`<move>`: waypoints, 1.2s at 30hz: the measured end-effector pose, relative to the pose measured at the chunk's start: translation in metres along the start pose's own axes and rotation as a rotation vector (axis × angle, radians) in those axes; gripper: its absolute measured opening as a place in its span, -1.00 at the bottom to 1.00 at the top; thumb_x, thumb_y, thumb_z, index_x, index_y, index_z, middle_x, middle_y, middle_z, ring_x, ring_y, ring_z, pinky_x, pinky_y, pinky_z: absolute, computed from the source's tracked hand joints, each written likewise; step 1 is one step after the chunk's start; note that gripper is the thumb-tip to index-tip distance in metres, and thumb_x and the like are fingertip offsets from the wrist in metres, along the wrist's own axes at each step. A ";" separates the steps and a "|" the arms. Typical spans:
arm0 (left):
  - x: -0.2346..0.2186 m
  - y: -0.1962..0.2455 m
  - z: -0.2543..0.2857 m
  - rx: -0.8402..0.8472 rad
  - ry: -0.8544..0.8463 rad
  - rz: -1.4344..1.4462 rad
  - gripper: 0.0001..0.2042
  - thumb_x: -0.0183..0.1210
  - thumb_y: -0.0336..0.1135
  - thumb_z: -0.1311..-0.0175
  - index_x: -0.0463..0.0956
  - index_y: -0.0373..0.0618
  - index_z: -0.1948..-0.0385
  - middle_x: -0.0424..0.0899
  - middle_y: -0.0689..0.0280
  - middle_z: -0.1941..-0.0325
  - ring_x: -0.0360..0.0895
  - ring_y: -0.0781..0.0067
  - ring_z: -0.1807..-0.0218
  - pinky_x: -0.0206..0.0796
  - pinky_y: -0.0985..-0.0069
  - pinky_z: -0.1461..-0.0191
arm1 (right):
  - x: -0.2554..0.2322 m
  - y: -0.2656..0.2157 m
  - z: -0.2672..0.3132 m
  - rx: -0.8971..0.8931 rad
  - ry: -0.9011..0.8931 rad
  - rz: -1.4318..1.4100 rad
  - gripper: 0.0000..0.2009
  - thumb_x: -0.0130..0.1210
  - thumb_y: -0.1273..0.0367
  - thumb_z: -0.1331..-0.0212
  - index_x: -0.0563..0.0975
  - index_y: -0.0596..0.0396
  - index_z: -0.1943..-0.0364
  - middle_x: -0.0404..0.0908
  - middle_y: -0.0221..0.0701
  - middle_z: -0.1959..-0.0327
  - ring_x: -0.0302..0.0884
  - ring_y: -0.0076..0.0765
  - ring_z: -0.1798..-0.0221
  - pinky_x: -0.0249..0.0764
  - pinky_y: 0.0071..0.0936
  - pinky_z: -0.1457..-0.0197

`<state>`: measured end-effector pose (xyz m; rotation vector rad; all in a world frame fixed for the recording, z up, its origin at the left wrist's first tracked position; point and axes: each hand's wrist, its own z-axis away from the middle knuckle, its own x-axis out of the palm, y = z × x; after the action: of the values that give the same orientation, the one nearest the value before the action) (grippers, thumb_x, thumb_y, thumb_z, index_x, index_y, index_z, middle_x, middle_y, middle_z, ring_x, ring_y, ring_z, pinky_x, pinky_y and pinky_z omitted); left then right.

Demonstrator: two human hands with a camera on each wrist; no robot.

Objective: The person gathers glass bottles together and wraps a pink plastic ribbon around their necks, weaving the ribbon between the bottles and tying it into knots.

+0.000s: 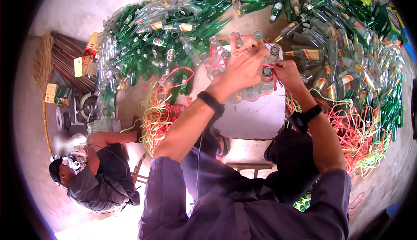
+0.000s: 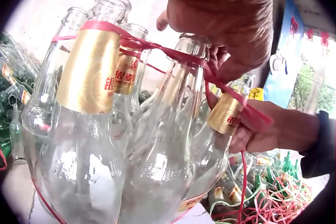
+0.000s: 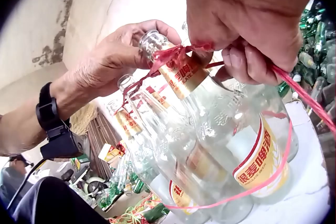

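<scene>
Several clear glass beer bottles (image 1: 266,80) with gold neck foil stand bunched on a white-topped stand (image 1: 252,120). Red plastic string (image 2: 152,46) loops round their necks, and another loop (image 3: 247,196) circles their bodies. My left hand (image 1: 245,64) reaches over the bunch, its thumb and fingers round a bottle neck (image 3: 153,40) in the right wrist view. On the near right side my right hand (image 3: 247,29) grips the red string, with its tail (image 3: 310,100) trailing from the curled fingers. A small curved metal edge (image 3: 223,84) shows beneath those fingers.
Heaps of green and clear bottles (image 1: 169,27) curve round the far side and both flanks. Tangled red and yellow-green string (image 1: 360,135) lies right, with another tangle (image 1: 160,122) left. Another person (image 1: 102,175) sits at lower left, near a broom (image 1: 43,61) and small boxes.
</scene>
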<state>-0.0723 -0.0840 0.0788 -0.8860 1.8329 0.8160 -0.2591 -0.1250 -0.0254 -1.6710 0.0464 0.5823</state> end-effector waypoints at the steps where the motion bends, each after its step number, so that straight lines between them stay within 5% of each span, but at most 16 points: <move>1: -0.002 0.001 0.000 0.001 -0.002 -0.002 -0.68 0.19 -0.53 0.10 0.56 -0.06 0.21 0.64 0.44 0.40 0.43 0.35 -0.08 -0.24 -0.23 -0.42 | 0.000 -0.002 0.001 -0.019 0.009 -0.044 -0.75 0.09 0.45 -0.17 0.49 0.36 0.60 0.39 -0.17 0.74 0.39 -0.48 0.70 0.34 -0.39 0.57; 4: -0.008 0.006 0.002 -0.013 0.089 -0.125 -0.71 0.19 -0.52 0.10 0.55 -0.05 0.26 0.64 0.43 0.40 0.44 0.34 -0.07 -0.14 -0.17 -0.37 | 0.003 0.004 0.000 -0.025 -0.009 -0.168 -0.75 0.10 0.47 -0.18 0.47 0.35 0.61 0.34 -0.33 0.78 0.28 -0.66 0.70 0.26 -0.47 0.62; 12: -0.012 -0.007 0.008 -0.206 0.139 -0.113 -0.87 0.20 -0.48 0.09 0.55 0.00 0.46 0.62 0.29 0.47 0.59 0.15 0.23 0.23 0.20 -0.09 | -0.003 -0.005 0.004 -0.036 -0.072 -0.198 -0.82 0.07 0.48 -0.21 0.54 0.33 0.49 0.41 -0.49 0.74 0.29 -0.72 0.62 0.26 -0.52 0.57; 15: -0.013 -0.011 0.007 -0.224 0.128 -0.044 -0.89 0.20 -0.48 0.07 0.56 -0.03 0.47 0.61 0.25 0.44 0.60 0.10 0.27 0.36 0.20 0.08 | -0.003 -0.007 0.005 -0.062 -0.063 -0.191 -0.84 0.06 0.48 -0.21 0.56 0.32 0.46 0.41 -0.50 0.72 0.29 -0.73 0.59 0.27 -0.52 0.55; 22: -0.020 -0.015 0.006 -0.320 0.009 0.110 -0.90 0.16 -0.52 -0.03 0.57 -0.12 0.41 0.61 0.16 0.37 0.60 0.00 0.21 0.44 0.16 0.11 | -0.008 -0.017 0.009 -0.002 -0.112 -0.211 -0.87 0.05 0.49 -0.23 0.55 0.33 0.39 0.33 -0.53 0.67 0.22 -0.76 0.47 0.28 -0.57 0.45; 32: -0.006 -0.028 -0.004 -0.240 0.164 0.148 -0.87 0.12 -0.61 -0.04 0.59 -0.20 0.41 0.64 0.08 0.38 0.61 -0.06 0.29 0.47 0.17 0.19 | -0.005 -0.021 0.010 -0.010 -0.093 -0.290 -0.87 0.04 0.51 -0.22 0.53 0.34 0.39 0.31 -0.46 0.66 0.22 -0.75 0.45 0.27 -0.56 0.44; 34: 0.001 -0.035 -0.008 -0.243 0.172 0.139 -0.86 0.11 -0.62 -0.03 0.61 -0.21 0.41 0.65 0.06 0.39 0.62 -0.07 0.31 0.47 0.17 0.21 | -0.004 -0.016 0.010 -0.036 -0.089 -0.254 -0.86 0.02 0.53 -0.26 0.55 0.32 0.42 0.34 -0.67 0.59 0.17 -0.77 0.49 0.18 -0.62 0.47; 36: 0.012 -0.045 -0.007 -0.279 0.169 0.187 -0.82 0.10 -0.62 -0.01 0.64 -0.20 0.40 0.67 0.02 0.38 0.63 -0.06 0.31 0.48 0.17 0.21 | -0.003 -0.010 0.008 -0.038 -0.080 -0.231 -0.85 0.03 0.53 -0.25 0.55 0.32 0.44 0.34 -0.67 0.60 0.17 -0.78 0.50 0.18 -0.61 0.47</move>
<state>-0.0423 -0.1162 0.0628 -0.9928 2.0024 1.1657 -0.2607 -0.1165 -0.0156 -1.6601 -0.2138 0.4763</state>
